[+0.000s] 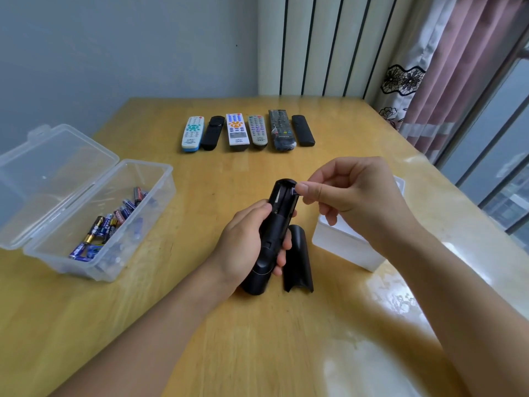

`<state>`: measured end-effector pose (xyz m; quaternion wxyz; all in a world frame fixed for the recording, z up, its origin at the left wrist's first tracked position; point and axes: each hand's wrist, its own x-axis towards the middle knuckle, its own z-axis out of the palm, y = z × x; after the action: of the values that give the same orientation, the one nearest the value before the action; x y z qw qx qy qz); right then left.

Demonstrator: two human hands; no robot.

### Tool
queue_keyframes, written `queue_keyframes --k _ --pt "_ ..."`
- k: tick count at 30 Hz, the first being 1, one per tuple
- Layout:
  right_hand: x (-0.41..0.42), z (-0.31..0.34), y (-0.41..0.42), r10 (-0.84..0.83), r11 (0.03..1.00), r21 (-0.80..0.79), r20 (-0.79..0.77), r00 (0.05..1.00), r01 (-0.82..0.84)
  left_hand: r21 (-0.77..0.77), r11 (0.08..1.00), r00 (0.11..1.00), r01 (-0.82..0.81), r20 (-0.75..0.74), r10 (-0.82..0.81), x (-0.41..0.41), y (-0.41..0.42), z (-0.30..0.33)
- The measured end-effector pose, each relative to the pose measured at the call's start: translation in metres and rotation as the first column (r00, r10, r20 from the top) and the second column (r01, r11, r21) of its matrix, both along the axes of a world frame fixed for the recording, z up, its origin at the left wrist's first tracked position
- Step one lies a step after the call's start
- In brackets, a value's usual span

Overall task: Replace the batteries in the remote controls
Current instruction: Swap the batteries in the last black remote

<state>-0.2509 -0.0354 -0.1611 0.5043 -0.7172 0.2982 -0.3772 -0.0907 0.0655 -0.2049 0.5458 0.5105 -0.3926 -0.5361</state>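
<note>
The right hand point(352, 196) pinches a small dark battery point(294, 191) between thumb and forefinger at the far end of the black remote control point(272, 239); only the tip of the battery shows, so its type cannot be told. The remaining fingers of this hand curl loosely toward the palm. The left hand point(249, 245) grasps the remote around its middle, thumb on the near side and fingers wrapped under the right side, holding it back-side up and tilted, its lower end close to or resting on the table point(200, 325). The battery compartment point(282, 196) at the remote's far end lies open. The detached black cover point(297, 259) rests on the table just right of the remote, beside the left fingertips.

A white box point(343, 242) stands toward the table's right edge, partly hidden behind the right wrist. A clear plastic container point(97, 222) sits near the left edge with its hinged lid point(48, 173) thrown open to the left; it holds a loose heap of batteries point(108, 224) in blue, black and gold wrappers. Toward the far edge, six further remotes point(249, 130) lie side by side in a row: white with a blue end, black, white with orange keys, grey, a long dark one, and a short black one. A curtain point(446, 67) hangs beyond the far right corner.
</note>
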Motion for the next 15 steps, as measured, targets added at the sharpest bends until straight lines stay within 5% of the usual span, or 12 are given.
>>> queue_keyframes --k 7,15 --pt "-0.0009 -0.001 -0.0039 0.029 0.979 0.204 -0.002 1.0 -0.028 0.019 1.0 1.0 -0.015 0.01 0.015 -0.0023 0.0003 0.0012" --pt "0.005 -0.0033 0.0015 -0.13 0.991 0.009 -0.022 0.991 0.13 -0.018 1.0 0.99 -0.002 0.14 0.004 -0.0052 0.0028 -0.0024"
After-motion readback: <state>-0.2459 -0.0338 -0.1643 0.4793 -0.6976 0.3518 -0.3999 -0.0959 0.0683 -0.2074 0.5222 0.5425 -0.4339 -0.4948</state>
